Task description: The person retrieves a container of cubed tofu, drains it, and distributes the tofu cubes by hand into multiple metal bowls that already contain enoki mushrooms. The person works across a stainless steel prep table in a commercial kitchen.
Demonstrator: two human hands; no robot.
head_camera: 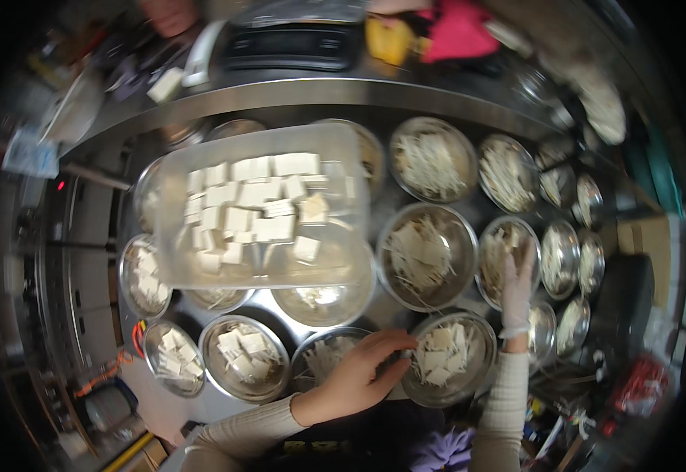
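Observation:
My bare left hand [372,363] is at the left rim of a steel bowl [486,377], thumb and fingers apart with nothing seen between them. White tofu-like pieces [442,360] lie on pale strands in that bowl. My right hand [519,286], in a thin translucent glove, reaches into another steel bowl [482,277] holding pale strands; blur hides whether its fingers hold anything. A translucent plastic tub [343,236] with many white tofu-like blocks [254,194] rests over bowls left of centre. One more bowl [385,277], with strands and a flat pale piece, sits between tub and right hand.
Several steel bowls with pale strands [428,159] crowd the metal table. Bowls at the near left [284,366] also hold white pieces. Behind runs a raised steel shelf edge [343,93], with a dark scale-like device [290,47] and a pink cloth [461,32] above it.

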